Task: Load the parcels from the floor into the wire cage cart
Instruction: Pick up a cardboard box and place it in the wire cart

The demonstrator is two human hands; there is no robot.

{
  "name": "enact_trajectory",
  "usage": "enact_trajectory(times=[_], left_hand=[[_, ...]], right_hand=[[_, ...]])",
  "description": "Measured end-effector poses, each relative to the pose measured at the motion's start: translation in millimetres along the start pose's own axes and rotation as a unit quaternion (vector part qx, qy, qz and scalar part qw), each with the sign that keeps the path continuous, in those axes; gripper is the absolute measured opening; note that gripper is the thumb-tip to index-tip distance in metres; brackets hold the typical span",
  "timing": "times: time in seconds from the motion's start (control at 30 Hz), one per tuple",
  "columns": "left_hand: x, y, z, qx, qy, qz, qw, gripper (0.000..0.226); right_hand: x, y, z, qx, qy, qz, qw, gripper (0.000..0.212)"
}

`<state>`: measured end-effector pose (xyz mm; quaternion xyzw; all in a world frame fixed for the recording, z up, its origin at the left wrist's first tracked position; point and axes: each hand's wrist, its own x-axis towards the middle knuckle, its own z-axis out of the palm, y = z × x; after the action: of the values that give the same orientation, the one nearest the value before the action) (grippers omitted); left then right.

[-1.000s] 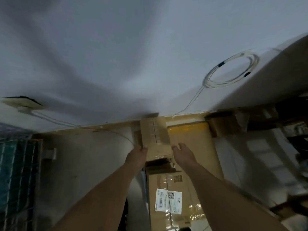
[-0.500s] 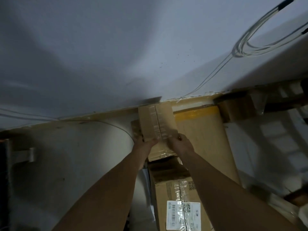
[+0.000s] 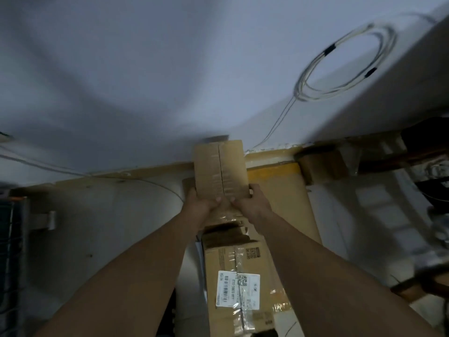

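Note:
A small taped cardboard parcel [image 3: 220,170] stands against the wall at the centre. My left hand [image 3: 198,206] grips its lower left edge and my right hand [image 3: 251,205] grips its lower right edge, thumbs on its front face. Below it lies a longer cardboard parcel [image 3: 239,285] with a white shipping label. A large flat brown carton [image 3: 285,203] lies to the right of both. The wire cage cart [image 3: 11,251] shows only as a strip of mesh at the far left edge.
A coil of white cable [image 3: 340,62] hangs on the wall at upper right. Another brown box [image 3: 323,165] sits by the wall to the right. Dark clutter fills the right edge. Pale floor [image 3: 109,227] lies between the parcels and the cart.
Both hands have closed round the small parcel's lower edges, with the thumbs now on its front face. The view has shifted, bringing the cable coil and the cart mesh back into sight.

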<state>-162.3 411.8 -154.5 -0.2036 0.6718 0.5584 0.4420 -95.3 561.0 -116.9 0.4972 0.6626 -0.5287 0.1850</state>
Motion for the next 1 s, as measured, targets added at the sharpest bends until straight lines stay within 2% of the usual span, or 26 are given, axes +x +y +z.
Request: enact_trajectory(times=[0.13, 0.2, 0.33, 0.5, 0.7, 0.87, 1.0], left_hand=[[-59.4, 28.1, 9.4, 0.002, 0.011, 0.047, 0.999, 0.082], [-97.0, 45.8, 15.6, -0.001, 0.019, 0.075, 0.997, 0.075], [-180.3, 93.6, 19.5, 0.028, 0.019, 0.186, 0.982, 0.072], [-306.3, 169.8, -4.8, 0.094, 0.035, 0.289, 0.952, 0.076], [-496.7, 266.9, -33.9, 0.083, 0.016, 0.379, 0.922, 0.048], [-671.0, 328.9, -74.3, 0.080, 0.020, 0.475, 0.876, 0.049], [-800.7, 356.6, -126.9, 0.077, 0.046, 0.540, 0.837, 0.055]], right_hand=[[-48.9, -25.7, -38.6, 0.013, -0.011, -0.040, 0.999, 0.062], [-77.3, -40.0, -58.3, 0.027, -0.020, -0.071, 0.997, 0.059], [-152.8, -73.9, -91.6, 0.044, -0.029, -0.142, 0.989, 0.073], [-261.0, -130.4, -128.5, 0.094, -0.038, -0.228, 0.968, 0.075], [-443.7, -217.5, -177.8, 0.100, -0.014, -0.333, 0.938, 0.074], [-622.7, -284.1, -204.8, 0.104, 0.022, -0.439, 0.892, 0.075], [-753.6, -323.9, -198.7, 0.106, 0.028, -0.506, 0.856, 0.076]])
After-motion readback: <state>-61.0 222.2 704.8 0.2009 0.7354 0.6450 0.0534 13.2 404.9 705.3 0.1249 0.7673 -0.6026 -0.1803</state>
